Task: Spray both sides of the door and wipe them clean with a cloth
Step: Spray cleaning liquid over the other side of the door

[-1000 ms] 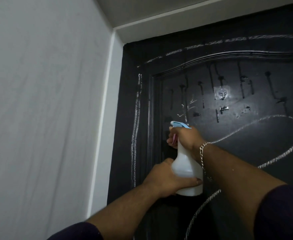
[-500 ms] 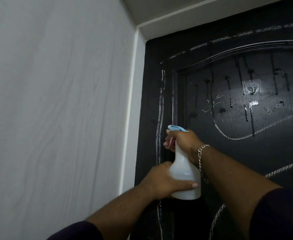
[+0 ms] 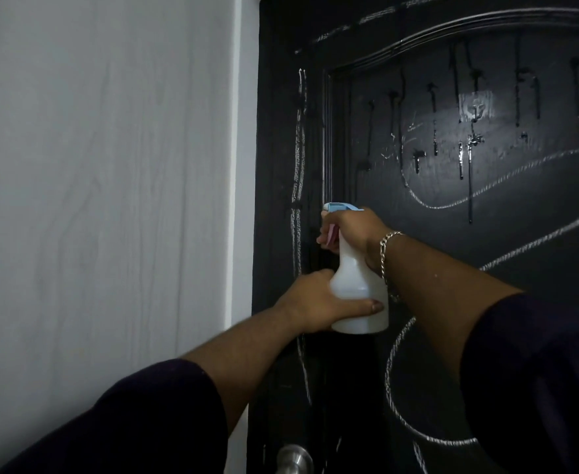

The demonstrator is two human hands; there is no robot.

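Observation:
A black panelled door (image 3: 486, 234) fills the right half of the view, marked with white chalk lines and wet drip streaks in its upper panel. In front of its left edge I hold a white spray bottle (image 3: 355, 282) with a blue nozzle and a pink trigger. My right hand (image 3: 353, 230) grips the bottle's neck, fingers round the trigger. My left hand (image 3: 319, 302) holds the bottle's body from the left, thumb across its front. The nozzle points left, toward the door's left stile. No cloth is in view.
A white wall (image 3: 103, 200) stands on the left, close to the door frame (image 3: 240, 165). A silver round door knob (image 3: 293, 460) shows at the bottom edge. A small clear adhesive hook (image 3: 474, 107) sticks to the upper panel.
The view has shifted left and downward, so the door sits farther right and the knob has come into sight. Both hands keep the same hold on the bottle.

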